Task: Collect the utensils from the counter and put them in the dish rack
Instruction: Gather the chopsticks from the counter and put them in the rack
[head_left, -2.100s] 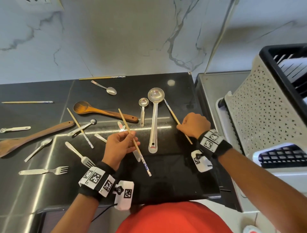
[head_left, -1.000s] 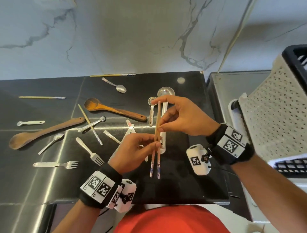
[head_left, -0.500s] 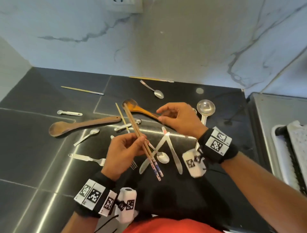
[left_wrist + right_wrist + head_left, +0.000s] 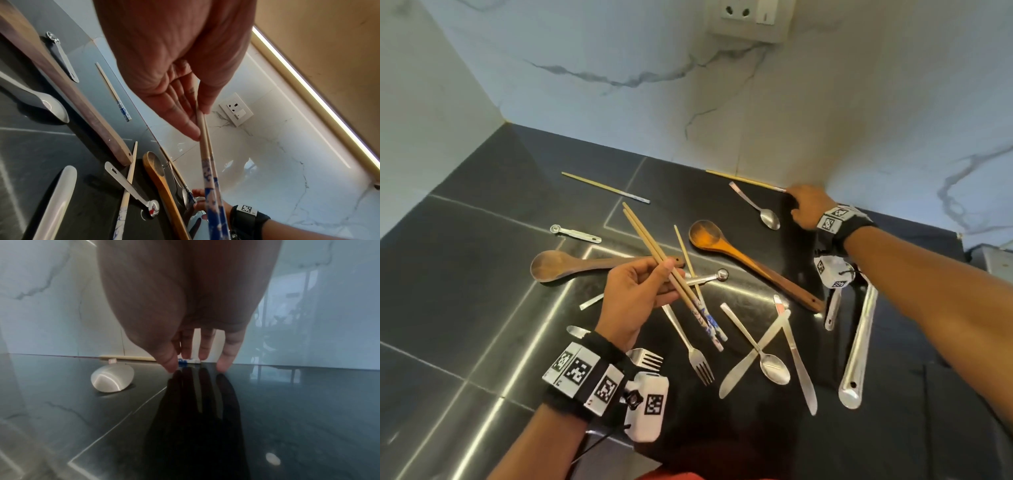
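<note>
Presently, head view. Left hand (image 4: 635, 294): raised above the tabletop (image 4: 482, 260), fingers and thumb curled round a pair of chopsticks (image 4: 654, 251), plain ends slanting up and away, patterned ends down toward the person. Right hand (image 4: 806, 209): stretched to the back edge by the wall, fingers down at the patterned end of a single chopstick (image 4: 744, 179) lying along the wall; whether it is pinched cannot be told from here. Between the hands: a light wooden spoon (image 4: 743, 258), a small metal spoon (image 4: 756, 207) just beside the right hand. Under and beyond the left hand: a dark wooden spoon (image 4: 571, 265), another chopstick (image 4: 604, 187), a fork (image 4: 690, 346). Nearer the person than the right hand: crossed knives and a spoon, a long ladle (image 4: 858, 346).

Left wrist view. Left hand (image 4: 176, 65): thumb and fingers pinching the pair of chopsticks (image 4: 207, 162), blue-patterned ends pointing away; right hand (image 4: 200, 204) low in frame at the wall.

Right wrist view. Right hand (image 4: 185, 296): fingers (image 4: 226, 356) pointing down, spread, tips at the tabletop (image 4: 298, 402) on either side of the single chopstick (image 4: 189, 361); no closed pinch shows. Small metal spoon (image 4: 112, 380) bowl just to the thumb side.
</note>
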A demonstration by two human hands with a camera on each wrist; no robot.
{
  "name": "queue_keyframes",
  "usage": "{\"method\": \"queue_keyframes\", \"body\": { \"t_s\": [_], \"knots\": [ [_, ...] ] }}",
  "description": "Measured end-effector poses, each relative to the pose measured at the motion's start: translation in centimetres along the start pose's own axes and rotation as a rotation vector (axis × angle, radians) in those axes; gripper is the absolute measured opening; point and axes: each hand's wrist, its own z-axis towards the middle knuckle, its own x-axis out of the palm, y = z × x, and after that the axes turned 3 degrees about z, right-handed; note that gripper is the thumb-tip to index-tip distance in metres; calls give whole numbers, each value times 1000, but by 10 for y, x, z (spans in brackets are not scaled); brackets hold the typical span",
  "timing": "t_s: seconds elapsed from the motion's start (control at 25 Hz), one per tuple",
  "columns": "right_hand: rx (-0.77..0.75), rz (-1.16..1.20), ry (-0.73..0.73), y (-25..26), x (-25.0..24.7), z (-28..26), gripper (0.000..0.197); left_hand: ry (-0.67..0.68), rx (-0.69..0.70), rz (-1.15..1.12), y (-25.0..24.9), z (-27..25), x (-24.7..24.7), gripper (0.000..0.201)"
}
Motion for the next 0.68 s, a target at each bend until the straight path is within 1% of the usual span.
{"method": "queue_keyframes", "body": {
  "t_s": [0.12, 0.2, 0.24, 0.32, 0.4, 0.44, 0.52, 0.6, 0.68],
  "knots": [
    [47, -11, -40, -10, 3, 1, 35, -28, -22, 8, 0, 12, -1, 13],
    [110, -39, -15, -16, 3, -4, 27, -34, -44, 0, 1, 19, 0, 13],
    [129, -47, 6, -18, 2, -5, 27, -32, -53, -3, 2, 22, 1, 13],
    [145, -26, 30, -16, 0, -5, 34, -15, -66, -1, 2, 27, 3, 14],
    [134, 26, 19, -11, 1, -3, 39, 2, -71, 5, 2, 31, 6, 14],
    [125, 50, 3, -8, 2, -2, 38, 4, -69, 2, 2, 32, 7, 14],
    [121, 73, -6, -4, 0, -2, 28, -2, -65, -11, 0, 33, 10, 14],
    [167, 85, -4, -5, -7, -7, 18, -14, -58, -29, 0, 32, 12, 13],
    [219, 129, -80, -9, -13, -20, 16, -16, -53, -57, 1, 28, 12, 12]
  ]
}}
